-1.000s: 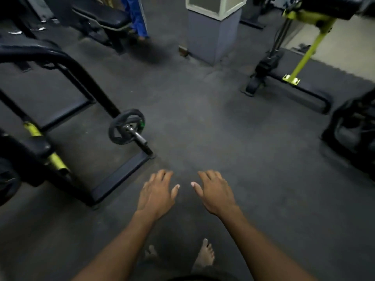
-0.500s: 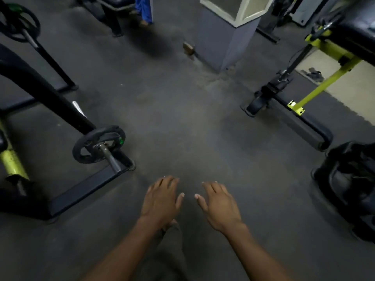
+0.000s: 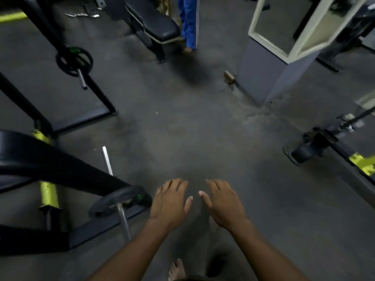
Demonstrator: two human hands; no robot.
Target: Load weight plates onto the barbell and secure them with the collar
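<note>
A black weight plate (image 3: 119, 199) sits on the steel sleeve of a barbell (image 3: 124, 222) at the lower left, resting on a black and yellow rack. My left hand (image 3: 170, 201) hovers palm down just right of that plate, fingers apart, holding nothing. My right hand (image 3: 223, 203) hangs beside it, also empty and spread. Farther back on the left, a second black plate (image 3: 74, 61) is mounted on another bar end (image 3: 82, 79). No collar is visible.
A black rack frame (image 3: 60, 171) with yellow parts fills the left. A padded bench (image 3: 156, 23) and a person's blue trouser legs (image 3: 189, 19) stand at the back. A grey pillar with mirrors (image 3: 269, 72) rises at right, with another machine base (image 3: 316, 147) beyond. My bare foot (image 3: 176, 270) is below.
The view has moved forward and left: the near plate now lies lower and closer to my left hand, and the far plate has come into view. Both hands stay spread and empty.
</note>
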